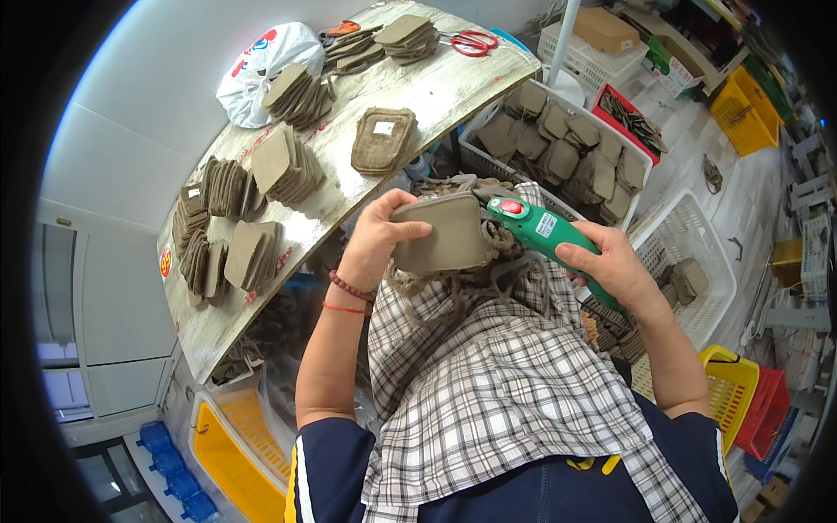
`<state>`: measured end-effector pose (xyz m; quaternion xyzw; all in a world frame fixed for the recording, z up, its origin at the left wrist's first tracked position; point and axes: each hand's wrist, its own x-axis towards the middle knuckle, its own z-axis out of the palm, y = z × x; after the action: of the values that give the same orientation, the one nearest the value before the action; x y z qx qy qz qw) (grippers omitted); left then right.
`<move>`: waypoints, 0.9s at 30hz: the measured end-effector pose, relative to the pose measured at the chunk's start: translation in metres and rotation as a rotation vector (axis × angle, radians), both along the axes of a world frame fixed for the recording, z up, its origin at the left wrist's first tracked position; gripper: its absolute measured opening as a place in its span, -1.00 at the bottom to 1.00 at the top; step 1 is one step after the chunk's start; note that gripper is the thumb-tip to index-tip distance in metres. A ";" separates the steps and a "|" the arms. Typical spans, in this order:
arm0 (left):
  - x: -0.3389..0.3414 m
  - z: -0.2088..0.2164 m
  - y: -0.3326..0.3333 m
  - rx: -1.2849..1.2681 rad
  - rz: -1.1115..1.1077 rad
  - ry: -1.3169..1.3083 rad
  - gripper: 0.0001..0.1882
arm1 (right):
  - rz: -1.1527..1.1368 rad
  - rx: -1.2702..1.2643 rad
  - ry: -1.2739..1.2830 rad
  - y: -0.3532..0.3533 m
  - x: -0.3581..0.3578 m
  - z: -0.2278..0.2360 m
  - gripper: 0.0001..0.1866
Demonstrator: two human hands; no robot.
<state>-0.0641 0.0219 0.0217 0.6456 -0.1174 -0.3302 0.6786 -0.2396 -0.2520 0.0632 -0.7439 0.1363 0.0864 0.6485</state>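
Note:
My left hand (377,237) grips an olive-brown, round-cornered fabric pad (443,235) by its left side, with the thumb on top. My right hand (617,266) is wrapped round green electric scissors (547,234) with a red button. The tool's head is at the pad's upper right corner; whether the blade touches it I cannot tell. Narrow trimmed fabric strips (510,277) lie tangled under the pad, on the checked apron (488,383) over my lap.
Several stacks of similar pads (283,161) stand on the worn table (445,83) to the left, with a white plastic bag (272,65) and red-handled scissors (473,43). A white crate (647,157) of pads stands beyond my right hand. A yellow crate (231,453) is at lower left.

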 end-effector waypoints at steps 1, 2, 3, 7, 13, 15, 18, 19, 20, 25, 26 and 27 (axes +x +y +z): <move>0.002 -0.001 0.001 -0.021 0.049 0.026 -0.75 | 0.010 0.004 0.006 -0.001 0.000 -0.001 -0.61; 0.004 -0.003 0.003 -0.043 0.098 0.053 -0.77 | 0.020 0.009 0.012 -0.002 0.000 -0.002 -0.61; 0.005 -0.004 0.005 -0.061 0.149 0.077 -0.78 | 0.037 0.012 0.018 -0.002 0.000 -0.003 -0.61; 0.000 -0.001 0.010 -0.116 0.199 0.136 -0.79 | 0.097 0.032 0.052 -0.002 0.002 -0.002 -0.61; 0.003 0.006 0.018 -0.031 0.085 0.125 -0.80 | 0.150 0.023 0.056 -0.001 0.006 -0.002 -0.60; 0.003 0.008 0.019 0.009 0.065 0.117 -0.80 | 0.166 0.001 0.062 -0.001 0.007 -0.003 -0.60; 0.002 0.010 0.018 0.077 0.028 0.094 -0.79 | 0.179 -0.005 0.058 0.001 0.008 -0.002 -0.61; 0.001 0.010 0.017 0.102 0.016 0.083 -0.79 | 0.184 -0.014 0.066 0.002 0.009 -0.001 -0.61; -0.001 0.012 0.016 0.117 -0.003 0.068 -0.79 | 0.189 -0.023 0.074 0.004 0.009 0.000 -0.60; -0.009 0.013 0.007 0.141 -0.090 -0.001 -0.78 | 0.182 -0.017 0.042 0.013 0.011 -0.004 -0.61; -0.010 0.013 0.007 0.137 -0.106 0.024 -0.73 | 0.192 -0.016 0.037 0.014 0.014 -0.004 -0.61; -0.011 0.013 0.006 0.137 -0.139 -0.003 -0.67 | 0.203 -0.016 0.030 0.015 0.015 -0.005 -0.61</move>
<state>-0.0746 0.0276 0.0351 0.6812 -0.1403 -0.3828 0.6081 -0.2245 -0.2365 0.0587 -0.7576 0.0707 0.1616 0.6284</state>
